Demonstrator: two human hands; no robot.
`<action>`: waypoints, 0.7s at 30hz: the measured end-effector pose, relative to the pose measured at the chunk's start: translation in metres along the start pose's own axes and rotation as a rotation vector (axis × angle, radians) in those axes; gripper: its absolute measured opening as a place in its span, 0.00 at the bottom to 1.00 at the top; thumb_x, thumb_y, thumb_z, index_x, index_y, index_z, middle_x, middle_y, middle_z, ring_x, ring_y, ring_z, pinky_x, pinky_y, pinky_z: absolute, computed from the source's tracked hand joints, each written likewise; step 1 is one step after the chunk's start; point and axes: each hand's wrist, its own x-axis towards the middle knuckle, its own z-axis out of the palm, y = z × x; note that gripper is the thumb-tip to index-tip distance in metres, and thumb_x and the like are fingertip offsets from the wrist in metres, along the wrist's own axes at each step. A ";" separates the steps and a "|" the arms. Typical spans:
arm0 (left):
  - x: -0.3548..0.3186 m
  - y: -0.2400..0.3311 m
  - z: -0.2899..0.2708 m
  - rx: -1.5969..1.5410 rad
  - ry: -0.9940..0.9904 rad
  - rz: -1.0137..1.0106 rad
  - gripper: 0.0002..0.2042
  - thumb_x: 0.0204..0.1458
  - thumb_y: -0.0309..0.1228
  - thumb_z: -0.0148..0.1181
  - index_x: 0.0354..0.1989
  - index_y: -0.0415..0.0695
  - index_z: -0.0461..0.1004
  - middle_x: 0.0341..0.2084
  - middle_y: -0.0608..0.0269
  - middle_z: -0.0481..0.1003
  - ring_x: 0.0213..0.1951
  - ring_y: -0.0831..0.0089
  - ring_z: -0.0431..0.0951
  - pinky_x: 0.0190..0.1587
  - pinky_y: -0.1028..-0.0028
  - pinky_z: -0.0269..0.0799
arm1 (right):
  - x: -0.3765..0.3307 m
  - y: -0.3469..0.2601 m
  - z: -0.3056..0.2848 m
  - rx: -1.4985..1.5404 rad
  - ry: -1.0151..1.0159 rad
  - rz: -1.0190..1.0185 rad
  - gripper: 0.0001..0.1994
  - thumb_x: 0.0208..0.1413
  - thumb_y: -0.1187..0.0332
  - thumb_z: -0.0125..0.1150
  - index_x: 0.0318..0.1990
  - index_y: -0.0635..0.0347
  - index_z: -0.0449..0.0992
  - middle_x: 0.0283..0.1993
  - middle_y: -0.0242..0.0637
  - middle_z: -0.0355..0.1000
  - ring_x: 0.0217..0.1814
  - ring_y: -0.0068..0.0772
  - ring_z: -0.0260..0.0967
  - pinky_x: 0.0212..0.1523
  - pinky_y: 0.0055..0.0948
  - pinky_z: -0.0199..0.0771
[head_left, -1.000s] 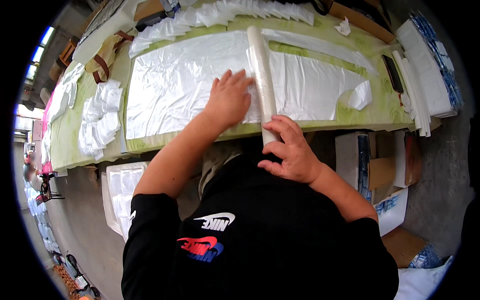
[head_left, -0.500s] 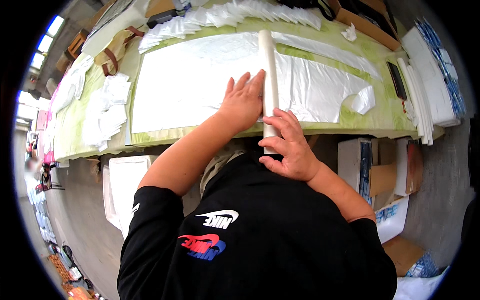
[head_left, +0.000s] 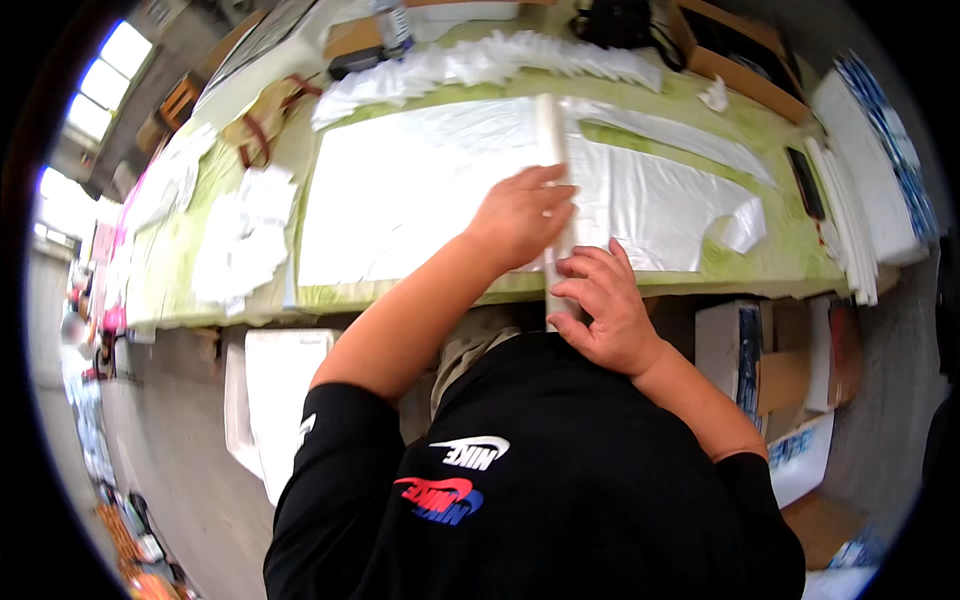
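Observation:
A long white roll [head_left: 548,128] lies across a thin white plastic sheet [head_left: 400,190] on the table. Its near end sticks out past the table's front edge. My left hand [head_left: 522,215] lies over the middle of the roll, its fingers bent across it; a ring shows on one finger. Nearer to me, my right hand [head_left: 608,312] rests against the roll's right side with bent fingers spread apart, the tips touching it. On the right, another part of the white sheet [head_left: 645,205] reaches out from beneath the roll, with a curved cut at its end.
A row of folded white plastic pieces [head_left: 490,60] runs along the back. More white pieces [head_left: 245,235] lie at left. A black phone [head_left: 804,184] and white rolls [head_left: 845,220] are at right. Cartons [head_left: 745,350] stand below the table, beside a white box [head_left: 285,390].
My left hand has moved from flat beside the roll to bent over it. The right hand stays by the roll's near end. The whole view has shifted slightly.

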 end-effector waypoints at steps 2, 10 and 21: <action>0.001 -0.008 -0.014 0.263 0.163 0.146 0.08 0.56 0.35 0.65 0.40 0.45 0.84 0.54 0.57 0.79 0.58 0.47 0.75 0.66 0.57 0.67 | 0.000 0.011 0.000 -0.025 0.101 0.031 0.14 0.51 0.63 0.72 0.44 0.53 0.78 0.55 0.40 0.73 0.64 0.51 0.66 0.70 0.59 0.55; -0.027 -0.011 -0.019 0.178 -0.060 -0.016 0.25 0.59 0.39 0.59 0.66 0.53 0.72 0.74 0.49 0.58 0.74 0.42 0.55 0.73 0.53 0.54 | 0.067 0.095 0.038 -0.324 -0.001 0.147 0.25 0.58 0.60 0.63 0.63 0.53 0.72 0.69 0.46 0.65 0.73 0.56 0.58 0.74 0.55 0.52; -0.035 -0.008 -0.023 0.141 -0.028 -0.054 0.26 0.58 0.41 0.59 0.67 0.52 0.72 0.74 0.54 0.58 0.73 0.45 0.57 0.73 0.54 0.54 | 0.134 0.243 -0.061 -0.415 -0.157 0.950 0.39 0.63 0.41 0.53 0.79 0.40 0.51 0.77 0.43 0.58 0.77 0.47 0.58 0.74 0.45 0.58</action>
